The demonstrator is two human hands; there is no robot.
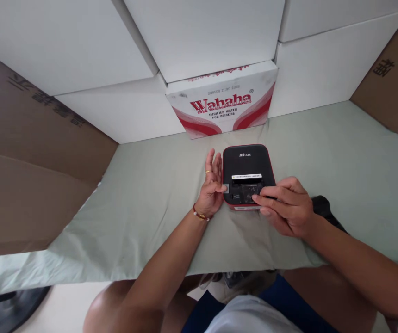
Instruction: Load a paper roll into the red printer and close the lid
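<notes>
A small black device with a red rim (248,162) lies on the pale green cloth (150,212), a white label strip across its top. My left hand (212,185) rests against the device's left side, fingers stretched upward and the thumb pressing its edge; it wears a ring and a bead bracelet. My right hand (284,206) lies over the device's near right corner, fingers curled, with fingertips touching the dark recess at its front. Nothing shows inside either hand.
A white and red Wahaha carton (221,99) stands just behind the device among plain white boxes (199,32). Brown cardboard (21,152) walls the left and right sides. A dark object (322,206) lies behind my right wrist. The cloth's near edge hangs over my knees.
</notes>
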